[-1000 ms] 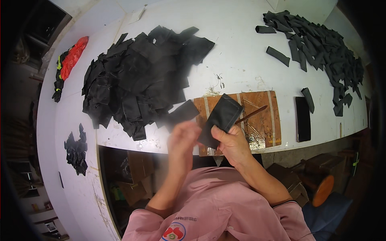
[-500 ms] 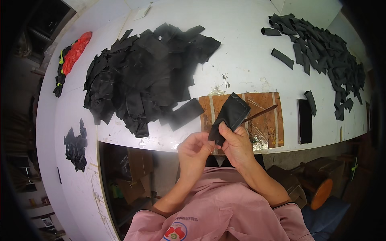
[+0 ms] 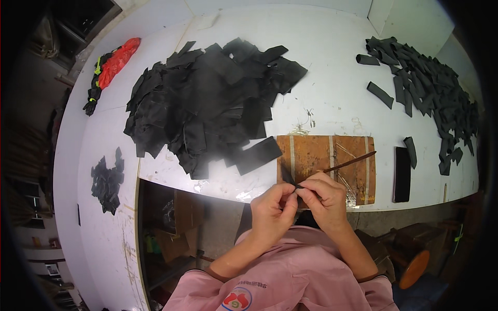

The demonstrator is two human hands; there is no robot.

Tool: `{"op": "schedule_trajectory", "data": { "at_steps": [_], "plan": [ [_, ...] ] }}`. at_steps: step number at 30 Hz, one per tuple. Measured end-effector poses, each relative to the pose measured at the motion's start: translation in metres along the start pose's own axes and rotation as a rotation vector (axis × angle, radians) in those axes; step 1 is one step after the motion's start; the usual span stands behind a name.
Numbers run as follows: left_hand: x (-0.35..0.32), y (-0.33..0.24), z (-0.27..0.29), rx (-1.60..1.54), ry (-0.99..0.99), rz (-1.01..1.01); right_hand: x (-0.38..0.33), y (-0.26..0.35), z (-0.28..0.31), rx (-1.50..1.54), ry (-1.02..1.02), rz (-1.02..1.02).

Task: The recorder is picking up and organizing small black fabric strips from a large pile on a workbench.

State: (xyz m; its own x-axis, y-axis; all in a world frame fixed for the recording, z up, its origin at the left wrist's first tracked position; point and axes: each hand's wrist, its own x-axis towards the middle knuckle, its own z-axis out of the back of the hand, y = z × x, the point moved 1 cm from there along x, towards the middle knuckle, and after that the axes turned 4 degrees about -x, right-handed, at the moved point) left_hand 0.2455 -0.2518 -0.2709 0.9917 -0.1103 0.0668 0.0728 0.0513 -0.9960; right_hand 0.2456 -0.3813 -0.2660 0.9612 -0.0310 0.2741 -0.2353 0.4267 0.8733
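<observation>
White bench (image 3: 332, 83), black fabric pile (image 3: 207, 103) behind; left hand (image 3: 273, 207) and right hand (image 3: 322, 198), each grip pinched shut on one small black piece (image 3: 290, 182).

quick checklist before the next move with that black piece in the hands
1. Left hand pinching the black piece: ok.
2. Right hand gripping the same piece: ok.
3. Piece folded flat and even: cannot tell, fingers hide it.
4. Wooden board in front of the hands, top free: not ok, a thin stick lies across it.
5. Big pile of black pieces within reach on the table: ok.
</observation>
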Motion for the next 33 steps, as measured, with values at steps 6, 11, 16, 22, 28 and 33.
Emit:
{"op": "schedule_trajectory", "data": {
  "at_steps": [6,11,16,22,28,33],
  "plan": [
    [0.015,-0.009,0.002,-0.362,-0.178,0.426,0.002,-0.01,-0.014,-0.167,-0.11,-0.054],
    [0.02,-0.003,0.018,-1.07,0.187,0.541,0.0,-0.015,-0.007,0.481,0.065,-0.382],
    [0.016,0.008,0.003,-0.422,-0.056,0.3,-0.01,-0.018,-0.016,1.243,0.219,-0.718],
    [0.019,0.008,0.001,-0.45,-0.014,0.401,-0.012,-0.028,-0.012,1.057,0.192,-0.687],
    [0.014,-0.039,0.001,-1.16,0.572,0.657,-0.02,-0.006,0.004,1.245,0.11,-0.377],
    [0.004,-0.029,-0.018,-0.197,0.23,0.122,-0.013,0.003,0.03,0.743,-0.079,-0.34]
  ]
}}
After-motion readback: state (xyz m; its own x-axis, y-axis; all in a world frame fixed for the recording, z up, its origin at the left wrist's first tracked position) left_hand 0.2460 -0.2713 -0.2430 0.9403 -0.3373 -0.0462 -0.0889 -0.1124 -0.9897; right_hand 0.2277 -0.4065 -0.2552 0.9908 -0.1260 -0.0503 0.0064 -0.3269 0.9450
